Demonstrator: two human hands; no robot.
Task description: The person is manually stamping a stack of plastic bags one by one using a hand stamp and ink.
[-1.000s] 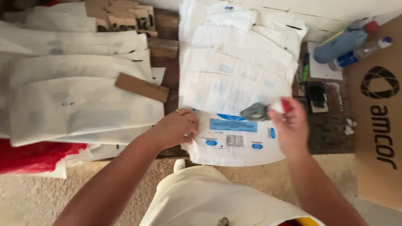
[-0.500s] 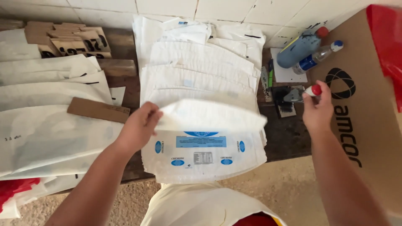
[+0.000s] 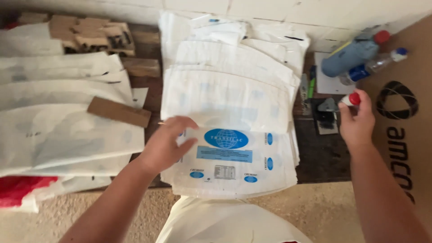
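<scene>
Looking down at a dark wooden workbench (image 3: 321, 157) covered in flat white paper sacks. The left hand (image 3: 168, 144) sits just left of centre in the frame, fingers spread and loose, palm resting on the left edge of the top printed sack (image 3: 234, 157); it's not pinching anything, just lying flat on it. That sack has a blue globe emblem, a blue band and small blue ovals, and it lies at the lower centre of the frame on top of a stack of the same. Just above it, a row of blank-side sacks (image 3: 225, 96) overlaps like shingles toward the tiled wall at the top.

The right hand (image 3: 357, 121) is over at the right of the frame, closed around a hand stamp with a red knob (image 3: 353, 100), whose grey head pokes out left over a dark ink pad (image 3: 325, 118). Can't tell if the stamp touches the pad.

Upper right has two bottles lying down, a blue one with a red cap (image 3: 351, 54) and a clear one with a blue label (image 3: 373, 67), next to a big cardboard box (image 3: 400, 135). On the left there's another spread of white sacks (image 3: 58, 126) with a strip of cardboard (image 3: 118, 111) lying on them, and cardboard stencils (image 3: 96, 36) in the upper left.
</scene>
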